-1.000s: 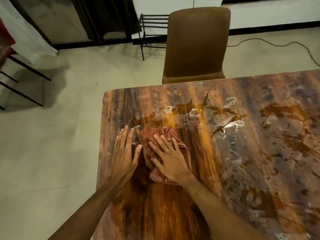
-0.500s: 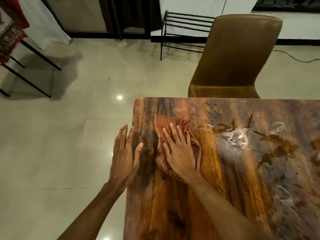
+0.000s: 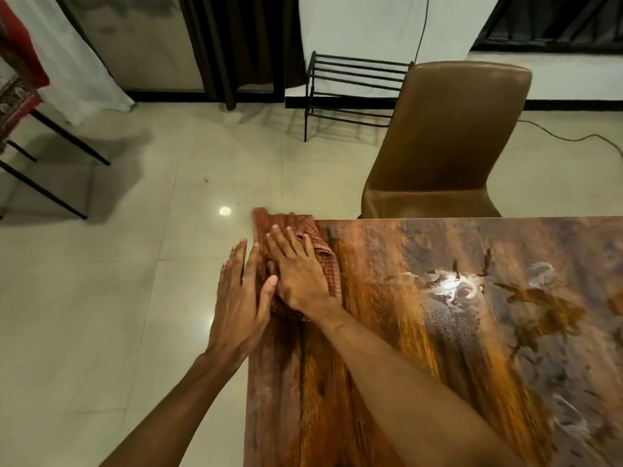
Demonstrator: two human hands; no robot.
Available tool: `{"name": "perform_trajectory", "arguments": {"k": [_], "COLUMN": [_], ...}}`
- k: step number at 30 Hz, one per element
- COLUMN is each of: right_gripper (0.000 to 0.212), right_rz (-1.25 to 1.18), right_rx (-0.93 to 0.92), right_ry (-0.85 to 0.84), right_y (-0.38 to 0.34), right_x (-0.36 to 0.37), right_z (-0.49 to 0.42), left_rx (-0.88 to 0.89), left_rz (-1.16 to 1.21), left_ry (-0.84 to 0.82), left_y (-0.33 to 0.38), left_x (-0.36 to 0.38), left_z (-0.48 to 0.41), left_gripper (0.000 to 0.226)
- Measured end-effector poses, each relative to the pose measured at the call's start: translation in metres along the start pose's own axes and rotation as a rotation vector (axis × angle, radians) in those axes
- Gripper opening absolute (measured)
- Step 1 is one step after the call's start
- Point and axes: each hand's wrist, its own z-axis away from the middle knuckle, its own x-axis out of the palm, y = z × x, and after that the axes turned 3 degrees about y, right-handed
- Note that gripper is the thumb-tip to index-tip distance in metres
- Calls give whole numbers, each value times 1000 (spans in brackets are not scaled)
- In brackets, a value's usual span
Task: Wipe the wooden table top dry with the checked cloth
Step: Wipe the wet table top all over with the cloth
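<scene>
The red checked cloth (image 3: 286,227) lies crumpled on the far left corner of the wooden table top (image 3: 421,348), its edge hanging past the corner. My right hand (image 3: 296,267) presses flat on the cloth with fingers spread. At the table's left edge my left hand (image 3: 241,298) is flat and open, fingers together, partly over the floor, its thumb touching the cloth. Water puddles (image 3: 455,284) and wet streaks shine on the wood to the right.
A brown leather chair (image 3: 448,136) stands against the table's far edge. Behind it is a black metal rack (image 3: 350,92) by the wall. A black-legged stand (image 3: 50,153) is at the far left on the tiled floor. A cable (image 3: 573,138) runs across the floor at right.
My right hand has pushed the cloth away and leftward, from the table's middle to its far left corner. My left hand has followed along the left edge.
</scene>
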Motion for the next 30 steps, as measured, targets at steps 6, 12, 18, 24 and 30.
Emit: {"name": "perform_trajectory", "arguments": {"k": [6,12,18,24,30], "right_gripper": [60,61,59,60,59], "right_rz": [43,64,68,51,68], "right_rx": [180,276,169,356,156], "right_ry": [80,76,46,82,47], "right_y": [94,136,210,249,273], "right_x": [-25,-44,-62,-77,-80], "right_z": [22,75,111,113,99], "left_rx": [65,77,97,132,172], "left_rz": [-18,-120,-59,-95,-163], "left_ry": [-20,-17,-44,-87,-99], "left_y": [29,78,123,159,173], "left_x": [11,46,76,102,117], "left_z": [-2,8,12,9,8], "left_gripper": [67,69,67,70,70]}}
